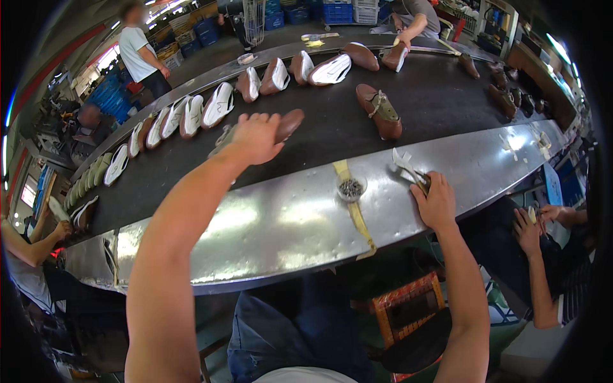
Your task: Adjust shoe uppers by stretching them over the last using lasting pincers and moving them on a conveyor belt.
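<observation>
Likely light and firm, the slender brown shoe [290, 126] mid-frame suits waist holding: left hand [258, 138] fingers clasp it; right hand [438, 202] fingers grip silver metal pliers [404, 167].

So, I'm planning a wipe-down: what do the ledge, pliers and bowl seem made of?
Ledge: probably sheet metal, smooth and shiny, judging by its silvery glare.
Pliers: likely steel, going by the silver head.
Bowl: see-through, so clear plastic or glass; I can't tell which.
</observation>
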A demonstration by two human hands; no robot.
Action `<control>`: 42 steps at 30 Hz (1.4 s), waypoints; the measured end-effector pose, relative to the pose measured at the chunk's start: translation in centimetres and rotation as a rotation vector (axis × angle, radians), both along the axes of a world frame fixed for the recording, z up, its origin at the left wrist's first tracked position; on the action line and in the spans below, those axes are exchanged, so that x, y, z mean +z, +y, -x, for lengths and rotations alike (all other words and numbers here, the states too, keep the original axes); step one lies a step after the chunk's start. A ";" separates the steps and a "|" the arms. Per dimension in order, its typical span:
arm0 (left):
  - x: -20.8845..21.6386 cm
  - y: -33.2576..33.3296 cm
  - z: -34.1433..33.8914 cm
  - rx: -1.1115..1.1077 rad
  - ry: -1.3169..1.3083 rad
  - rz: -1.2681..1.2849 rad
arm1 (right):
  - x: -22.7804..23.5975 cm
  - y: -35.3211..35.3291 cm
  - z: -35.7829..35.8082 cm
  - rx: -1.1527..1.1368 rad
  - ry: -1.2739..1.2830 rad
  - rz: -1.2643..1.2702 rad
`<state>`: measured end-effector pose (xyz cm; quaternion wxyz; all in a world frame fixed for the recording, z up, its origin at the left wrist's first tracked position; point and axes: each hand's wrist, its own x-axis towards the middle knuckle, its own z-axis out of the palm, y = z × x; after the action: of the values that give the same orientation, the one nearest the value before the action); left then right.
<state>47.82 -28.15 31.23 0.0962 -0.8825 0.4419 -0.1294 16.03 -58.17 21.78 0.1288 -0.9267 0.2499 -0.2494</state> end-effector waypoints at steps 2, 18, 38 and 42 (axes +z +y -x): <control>-0.8 -4.6 -1.6 -0.017 -0.116 -0.010 | 0.0 -0.1 -0.4 0.022 -0.003 -0.018; -6.7 -4.1 -15.7 0.401 0.366 0.996 | 0.1 0.2 -0.8 -0.020 0.016 -0.035; -12.3 -1.9 -32.8 0.545 0.916 1.470 | 0.0 1.2 -2.3 -0.050 0.053 -0.158; -8.2 8.0 -22.6 0.341 1.316 1.702 | -0.4 1.9 -2.4 -0.034 0.060 -0.126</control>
<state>70.46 -20.13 23.03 -0.7852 -0.6059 0.0442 0.1201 18.44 -56.23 21.39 0.1750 -0.9195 0.2846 -0.2072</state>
